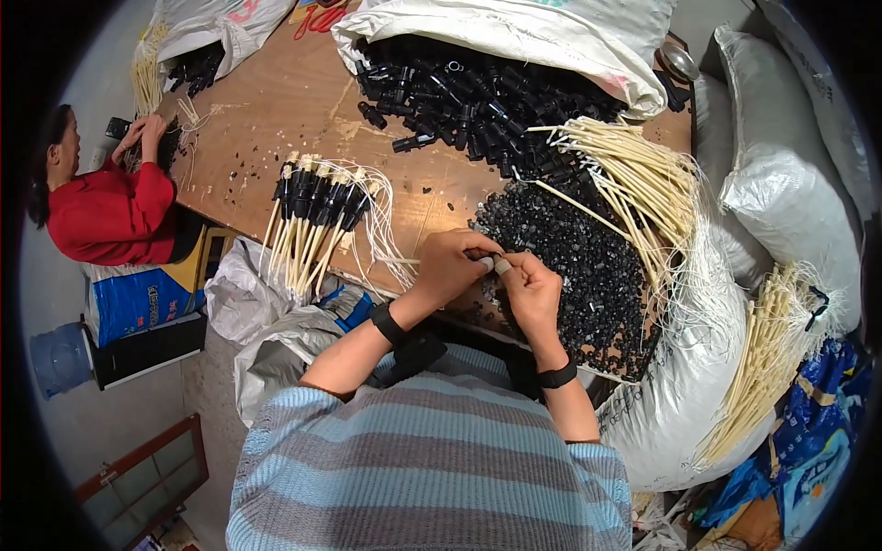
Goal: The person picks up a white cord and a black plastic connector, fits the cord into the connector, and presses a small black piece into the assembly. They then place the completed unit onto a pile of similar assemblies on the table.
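Note:
My left hand point(450, 266) and my right hand point(533, 292) meet over the table's near edge, fingertips pinched together around a small dark piece point(481, 253). The fingers cover most of it, so its exact kind is hidden. Pale wrapping shows on fingertips of both hands. Just beyond and to the right spreads a heap of small black plastic parts point(570, 266). A cream stick point(402, 261) ends beside my left wrist; I cannot tell whether the hand holds it. Left of my hands lies a bundle of cream sticks with black fittings point(317, 197) and white strings.
Larger black fittings point(478, 101) spill from a white woven sack point(524, 32) at the back. Loose cream sticks point(634, 174) lie to the right, near full white sacks point(790, 165). Across the table's left end, a person in red point(115, 207) works with both hands.

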Tool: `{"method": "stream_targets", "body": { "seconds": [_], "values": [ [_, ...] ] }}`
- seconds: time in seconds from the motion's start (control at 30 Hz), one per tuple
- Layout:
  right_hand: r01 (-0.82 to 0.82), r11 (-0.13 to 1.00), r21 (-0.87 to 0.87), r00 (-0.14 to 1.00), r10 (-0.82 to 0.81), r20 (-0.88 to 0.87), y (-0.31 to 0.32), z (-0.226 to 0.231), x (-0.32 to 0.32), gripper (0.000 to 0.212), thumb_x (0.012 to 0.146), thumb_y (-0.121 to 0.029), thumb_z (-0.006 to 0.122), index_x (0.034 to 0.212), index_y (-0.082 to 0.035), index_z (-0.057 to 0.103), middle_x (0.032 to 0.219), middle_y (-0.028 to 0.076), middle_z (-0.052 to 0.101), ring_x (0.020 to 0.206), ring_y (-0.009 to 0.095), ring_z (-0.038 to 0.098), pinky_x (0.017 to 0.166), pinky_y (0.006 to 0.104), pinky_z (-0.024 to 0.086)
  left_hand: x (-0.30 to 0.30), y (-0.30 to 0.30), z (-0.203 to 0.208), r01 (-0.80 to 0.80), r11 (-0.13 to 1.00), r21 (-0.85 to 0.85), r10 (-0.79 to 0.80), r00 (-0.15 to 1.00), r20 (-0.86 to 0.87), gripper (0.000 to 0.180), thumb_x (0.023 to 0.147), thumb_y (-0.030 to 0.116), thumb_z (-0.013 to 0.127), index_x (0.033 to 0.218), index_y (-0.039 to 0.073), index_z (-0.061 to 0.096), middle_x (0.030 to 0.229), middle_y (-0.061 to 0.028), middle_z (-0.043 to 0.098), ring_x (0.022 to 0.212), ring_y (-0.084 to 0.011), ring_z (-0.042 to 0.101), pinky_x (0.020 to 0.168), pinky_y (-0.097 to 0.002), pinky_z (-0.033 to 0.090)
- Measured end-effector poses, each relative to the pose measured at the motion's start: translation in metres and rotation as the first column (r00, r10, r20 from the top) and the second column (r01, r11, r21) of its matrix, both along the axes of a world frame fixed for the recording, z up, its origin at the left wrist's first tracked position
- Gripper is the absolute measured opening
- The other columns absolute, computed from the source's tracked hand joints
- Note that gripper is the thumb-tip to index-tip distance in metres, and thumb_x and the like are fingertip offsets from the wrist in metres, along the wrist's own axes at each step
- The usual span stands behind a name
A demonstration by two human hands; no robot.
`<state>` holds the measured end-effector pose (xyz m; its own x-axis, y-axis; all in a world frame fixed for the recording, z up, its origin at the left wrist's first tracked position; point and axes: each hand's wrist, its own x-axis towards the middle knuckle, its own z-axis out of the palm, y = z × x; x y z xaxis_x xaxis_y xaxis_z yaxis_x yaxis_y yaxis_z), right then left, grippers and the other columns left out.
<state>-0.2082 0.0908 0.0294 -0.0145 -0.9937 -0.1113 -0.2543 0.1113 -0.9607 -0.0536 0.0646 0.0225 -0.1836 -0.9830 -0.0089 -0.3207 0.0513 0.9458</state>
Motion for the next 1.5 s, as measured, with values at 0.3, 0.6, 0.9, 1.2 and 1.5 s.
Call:
{"method": "stream_targets", "body": {
  "seconds": [0.3, 0.6, 0.9, 1.2, 1.5],
  "values": [
    [-0.087, 0.996, 0.001, 0.996, 0.087, -0.013, -0.001, 0.006, -0.004, 0.005, 0.085, -0.002, 0.065, 0.088, 0.001, 0.068, 0.059, -0.009, 0.048, 0.055, 0.0, 0.036, 0.05, 0.0191, 0.03, 0.002, 0.001, 0.002, -0.075, 0.996, 0.051, 0.079, 0.992, -0.096, 0.013, 0.071, -0.007, 0.069, 0.082, 0.0, 0.069, 0.077, 0.0, 0.066, 0.069, -0.005, 0.06, 0.062, -0.0198, 0.049],
    [-0.16, 0.948, 0.275, 0.48, -0.169, 0.861, -0.003, -0.001, -0.023, 0.018, 0.087, -0.003, 0.06, 0.102, 0.003, 0.064, 0.069, -0.004, 0.055, 0.051, 0.001, 0.037, 0.047, 0.0177, 0.028, 0.012, -0.006, 0.015, 0.24, 0.922, -0.302, -0.171, 0.956, 0.239, 0.033, 0.066, 0.001, 0.069, 0.098, 0.005, 0.067, 0.09, -0.0093, 0.069, 0.081, -0.0213, 0.067, 0.07, -0.0311, 0.053],
    [-0.435, 0.82, -0.372, 0.827, 0.2, -0.526, 0.005, 0.019, -0.02, 0.024, 0.082, -0.006, 0.064, 0.105, -0.007, 0.07, 0.086, 0.015, 0.07, 0.064, 0.018, 0.068, 0.054, 0.0284, 0.049, 0.022, -0.006, 0.003, 0.316, 0.946, -0.07, -0.291, 0.925, 0.243, 0.038, 0.065, 0.007, 0.066, 0.103, 0.008, 0.066, 0.09, -0.0125, 0.068, 0.081, -0.0308, 0.065, 0.072, -0.0377, 0.051],
    [-0.199, 0.977, -0.073, 0.961, 0.18, -0.209, -0.005, 0.026, 0.003, 0.026, 0.078, -0.005, 0.075, 0.101, -0.002, 0.063, 0.065, -0.004, 0.054, 0.06, 0.004, 0.049, 0.055, 0.0201, 0.041, 0.033, 0.014, 0.031, 0.353, 0.878, -0.322, -0.116, 0.811, 0.573, 0.037, 0.067, 0.01, 0.068, 0.104, 0.012, 0.06, 0.077, -0.0046, 0.057, 0.077, -0.0254, 0.062, 0.064, -0.037, 0.046],
    [-0.499, 0.782, -0.374, 0.794, 0.241, -0.558, -0.017, 0.033, 0.002, 0.029, 0.075, -0.01, 0.073, 0.103, -0.003, 0.068, 0.1, 0.011, 0.069, 0.087, 0.024, 0.065, 0.076, 0.0328, 0.05, 0.147, -0.007, 0.051, -0.106, 0.687, -0.719, 0.677, 0.451, 0.581, 0.042, 0.061, 0.012, 0.069, 0.102, 0.007, 0.06, 0.115, -0.0105, 0.055, 0.114, -0.0311, 0.048, 0.103, -0.0516, 0.027]
  ]
}}
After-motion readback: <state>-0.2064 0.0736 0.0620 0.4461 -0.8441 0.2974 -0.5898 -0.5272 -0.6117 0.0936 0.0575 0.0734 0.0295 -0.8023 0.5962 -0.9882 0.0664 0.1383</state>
